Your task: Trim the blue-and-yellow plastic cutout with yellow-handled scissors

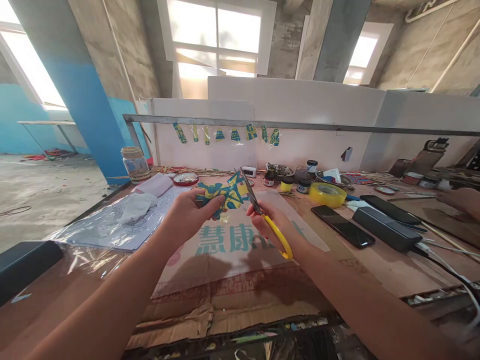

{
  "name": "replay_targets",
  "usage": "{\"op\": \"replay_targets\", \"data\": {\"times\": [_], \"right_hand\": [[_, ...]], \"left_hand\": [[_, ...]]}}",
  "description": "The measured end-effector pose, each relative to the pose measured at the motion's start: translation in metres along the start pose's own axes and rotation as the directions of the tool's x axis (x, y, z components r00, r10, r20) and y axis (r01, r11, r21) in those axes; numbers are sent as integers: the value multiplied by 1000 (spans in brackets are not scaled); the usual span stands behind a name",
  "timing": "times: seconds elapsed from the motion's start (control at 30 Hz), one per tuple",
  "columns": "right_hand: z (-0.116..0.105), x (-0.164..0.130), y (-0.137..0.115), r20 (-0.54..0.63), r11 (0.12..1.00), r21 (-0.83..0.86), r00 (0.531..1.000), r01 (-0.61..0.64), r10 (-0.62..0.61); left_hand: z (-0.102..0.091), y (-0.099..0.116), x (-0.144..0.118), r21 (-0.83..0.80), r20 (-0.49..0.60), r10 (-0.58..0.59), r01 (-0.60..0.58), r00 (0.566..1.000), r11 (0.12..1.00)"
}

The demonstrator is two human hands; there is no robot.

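Note:
My left hand (187,212) pinches a flat painted cut-out (225,194) in blue, yellow and green, held up above the table. My right hand (275,220) grips yellow-handled scissors (262,212), whose blades point up and left into the cut-out's right edge. Both hands hover over a sheet of cardboard (232,250) printed with teal characters.
A yellow tape roll (327,194), small paint jars (287,183), two phones (343,226) and a black box (386,229) lie to the right. A glass jar (135,162), white cloth (138,206) and clear plastic sheet (97,227) lie left. Another person's hand (461,200) rests far right. Painted pieces hang on the rail (225,134).

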State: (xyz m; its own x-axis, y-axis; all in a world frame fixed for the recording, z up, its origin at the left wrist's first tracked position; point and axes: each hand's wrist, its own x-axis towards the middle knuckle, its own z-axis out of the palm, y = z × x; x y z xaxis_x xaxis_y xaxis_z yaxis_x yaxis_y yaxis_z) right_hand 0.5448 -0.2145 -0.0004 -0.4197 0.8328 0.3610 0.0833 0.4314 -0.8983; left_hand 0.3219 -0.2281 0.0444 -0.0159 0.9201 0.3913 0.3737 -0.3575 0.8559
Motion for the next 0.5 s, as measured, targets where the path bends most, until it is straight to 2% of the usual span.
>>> {"op": "replay_targets", "data": {"times": [0.5], "right_hand": [[0, 10, 16, -93, 1000, 0, 995, -19, 19]], "left_hand": [[-3, -4, 1, -31, 43, -9, 10, 999, 999]]}}
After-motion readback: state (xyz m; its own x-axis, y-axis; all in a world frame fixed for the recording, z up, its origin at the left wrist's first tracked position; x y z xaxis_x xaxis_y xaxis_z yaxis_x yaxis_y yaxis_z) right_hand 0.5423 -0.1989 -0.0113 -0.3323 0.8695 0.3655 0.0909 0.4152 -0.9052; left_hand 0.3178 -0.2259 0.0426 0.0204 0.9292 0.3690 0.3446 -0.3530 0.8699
